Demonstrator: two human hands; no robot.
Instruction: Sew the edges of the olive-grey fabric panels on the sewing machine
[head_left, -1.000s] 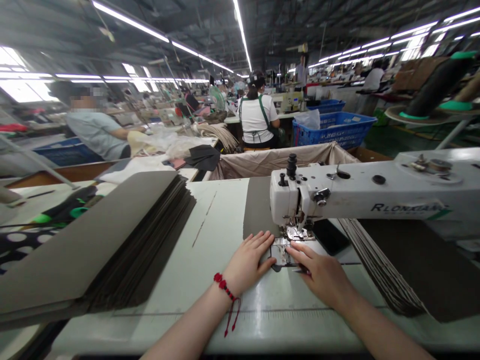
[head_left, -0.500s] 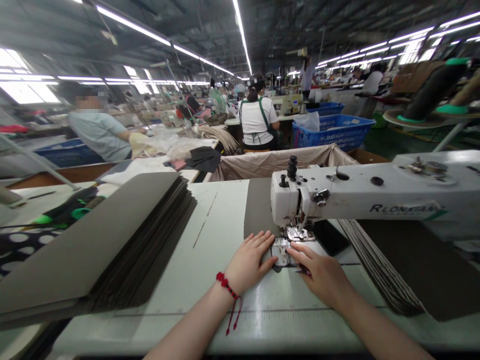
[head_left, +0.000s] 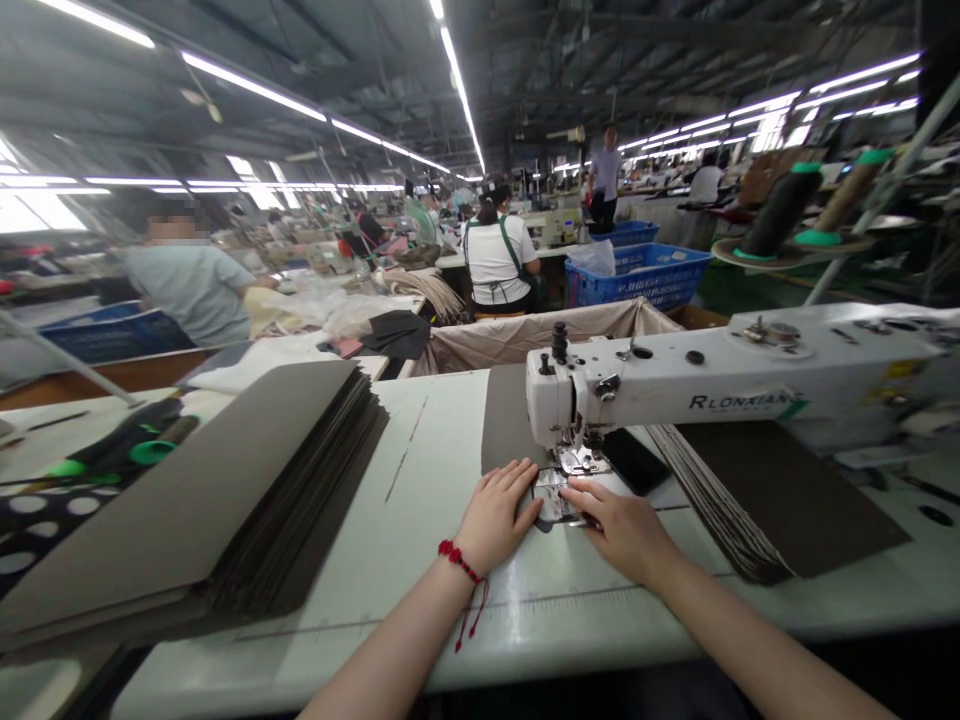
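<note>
My left hand (head_left: 499,510) lies flat with its fingers stretched forward, the tips at the near edge of a dark grey sheet panel (head_left: 504,415). That panel lies on the table and runs behind the head of a white sewing machine (head_left: 637,385). My right hand (head_left: 626,530) rests just right of the metal needle plate (head_left: 551,500), index finger stretched out onto it and the other fingers partly hidden beneath. The presser foot (head_left: 581,460) stands just beyond my fingertips. A red and black cord bracelet (head_left: 461,560) circles my left wrist.
A tall stack of grey panels (head_left: 247,480) stands on the left, another stack (head_left: 780,490) on the right below the machine arm. A black phone (head_left: 636,462) lies behind my right hand. Thread cones (head_left: 784,210), blue crates (head_left: 637,275) and co-workers are farther back.
The camera view has shifted, so the machine and right stack appear farther left. Both hands stay beside the needle plate in nearly the same pose.
</note>
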